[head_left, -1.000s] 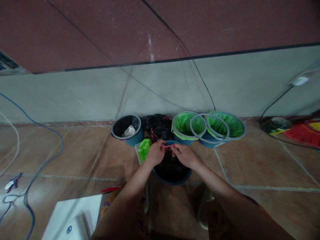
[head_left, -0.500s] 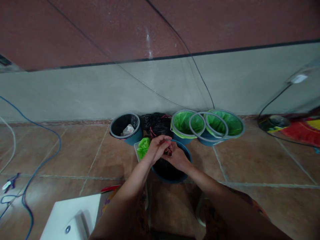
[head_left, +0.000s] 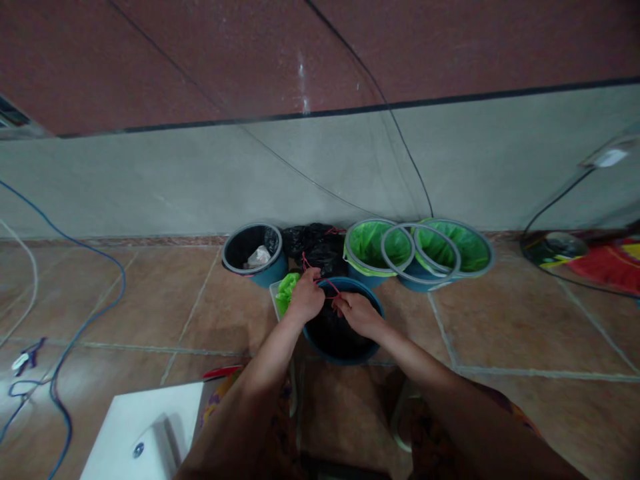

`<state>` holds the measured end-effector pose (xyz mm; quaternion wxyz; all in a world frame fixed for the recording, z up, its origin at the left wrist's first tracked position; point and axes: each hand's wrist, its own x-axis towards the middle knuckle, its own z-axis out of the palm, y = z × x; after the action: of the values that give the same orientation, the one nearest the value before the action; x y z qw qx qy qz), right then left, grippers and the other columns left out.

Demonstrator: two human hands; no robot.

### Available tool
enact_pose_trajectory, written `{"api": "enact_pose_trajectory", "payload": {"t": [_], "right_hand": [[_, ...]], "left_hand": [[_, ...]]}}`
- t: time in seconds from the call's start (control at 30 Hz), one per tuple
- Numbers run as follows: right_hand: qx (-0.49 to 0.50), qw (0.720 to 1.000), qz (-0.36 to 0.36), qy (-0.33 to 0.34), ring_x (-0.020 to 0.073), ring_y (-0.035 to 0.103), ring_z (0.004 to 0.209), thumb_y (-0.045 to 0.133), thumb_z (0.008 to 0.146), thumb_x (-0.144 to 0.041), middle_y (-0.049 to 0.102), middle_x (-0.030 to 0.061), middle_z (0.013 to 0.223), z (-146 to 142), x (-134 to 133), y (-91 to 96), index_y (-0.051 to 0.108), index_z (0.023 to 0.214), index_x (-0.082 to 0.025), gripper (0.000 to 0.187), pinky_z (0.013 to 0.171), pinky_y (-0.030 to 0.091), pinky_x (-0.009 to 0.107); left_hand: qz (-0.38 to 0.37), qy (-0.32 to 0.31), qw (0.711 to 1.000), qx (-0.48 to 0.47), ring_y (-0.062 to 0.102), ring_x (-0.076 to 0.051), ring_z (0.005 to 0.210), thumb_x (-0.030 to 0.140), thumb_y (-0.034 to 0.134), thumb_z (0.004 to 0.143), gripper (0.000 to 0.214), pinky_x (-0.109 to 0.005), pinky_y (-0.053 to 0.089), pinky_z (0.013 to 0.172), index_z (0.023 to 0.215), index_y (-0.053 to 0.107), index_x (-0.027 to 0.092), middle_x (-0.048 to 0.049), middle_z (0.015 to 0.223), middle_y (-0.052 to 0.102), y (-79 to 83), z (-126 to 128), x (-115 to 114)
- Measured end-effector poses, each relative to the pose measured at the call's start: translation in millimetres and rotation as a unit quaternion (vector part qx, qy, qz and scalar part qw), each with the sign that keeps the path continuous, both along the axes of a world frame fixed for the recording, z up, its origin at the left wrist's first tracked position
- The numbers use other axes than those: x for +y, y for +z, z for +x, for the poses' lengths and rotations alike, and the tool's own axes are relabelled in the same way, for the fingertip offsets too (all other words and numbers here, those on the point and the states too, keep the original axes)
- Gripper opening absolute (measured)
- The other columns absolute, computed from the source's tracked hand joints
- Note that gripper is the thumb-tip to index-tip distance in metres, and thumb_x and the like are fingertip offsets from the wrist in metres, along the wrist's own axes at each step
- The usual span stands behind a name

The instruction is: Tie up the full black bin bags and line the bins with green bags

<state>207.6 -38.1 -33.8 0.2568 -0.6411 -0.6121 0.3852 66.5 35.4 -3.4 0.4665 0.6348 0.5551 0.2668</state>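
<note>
A blue bin point(head_left: 371, 333) lined with a black bag stands on the tiled floor just in front of me. Both my hands work over its far rim. My left hand point(head_left: 306, 300) is closed on the bag's red drawstring point(head_left: 327, 285). My right hand point(head_left: 356, 312) pinches the same red string a little to the right, above the black liner. The string runs taut between the two hands.
Against the wall stand a blue bin with a black liner point(head_left: 254, 253), a heap of black bags point(head_left: 316, 244) and green-lined bins point(head_left: 376, 250) with a loose grey ring point(head_left: 421, 250). A green bag bundle point(head_left: 286, 292) lies left of my hands. A blue cable point(head_left: 75, 280) crosses the floor; a white box point(head_left: 145, 430) sits near left.
My hands were bunched together over the bin's rim half a second ago. They have drawn slightly apart again, with the red drawstring stretched between them.
</note>
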Motion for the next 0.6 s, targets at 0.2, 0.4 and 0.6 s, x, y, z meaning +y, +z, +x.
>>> {"api": "enact_pose_trajectory", "payload": {"t": [0.2, 0.4, 0.6], "right_hand": [[0.052, 0.998, 0.032, -0.01, 0.0148, 0.059, 0.067, 0.039, 0.095, -0.028, 0.065, 0.0017, 0.068, 13, 4, 8.9, 0.064, 0.074, -0.018, 0.034, 0.068, 0.041, 0.027], [0.136, 0.988, 0.023, -0.063, 0.014, 0.058, 0.062, 0.041, 0.092, -0.035, 0.062, 0.0005, 0.063, 21, 8, 15.3, 0.064, 0.075, -0.018, 0.034, 0.065, 0.044, 0.026], [0.13, 0.985, 0.044, -0.109, 0.0163, 0.062, 0.069, 0.046, 0.091, -0.036, 0.065, 0.0027, 0.069, 39, 10, 16.2, 0.064, 0.078, -0.017, 0.03, 0.071, 0.047, 0.029]], "left_hand": [[-0.005, -0.233, 0.972, 0.016, 0.065, -0.02, 0.093, 0.004, 0.054, 0.069, 0.034, -0.031, 0.049, 0.091, 0.095, 0.068, 0.02, -0.0031, 0.095, 0.072, -23.4, -2, -13], [-0.054, -0.257, 0.964, -0.04, 0.061, -0.014, 0.072, 0.011, 0.056, 0.072, 0.017, -0.026, 0.048, 0.076, 0.083, 0.066, 0.018, 0.002, 0.078, 0.068, -43.8, 9, -24], [-0.09, -0.177, 0.98, 0.001, 0.059, -0.013, 0.064, 0.021, 0.045, 0.086, 0.023, -0.024, 0.047, 0.063, 0.078, 0.066, 0.017, -0.0008, 0.071, 0.065, -50.5, 13, -24]]}}
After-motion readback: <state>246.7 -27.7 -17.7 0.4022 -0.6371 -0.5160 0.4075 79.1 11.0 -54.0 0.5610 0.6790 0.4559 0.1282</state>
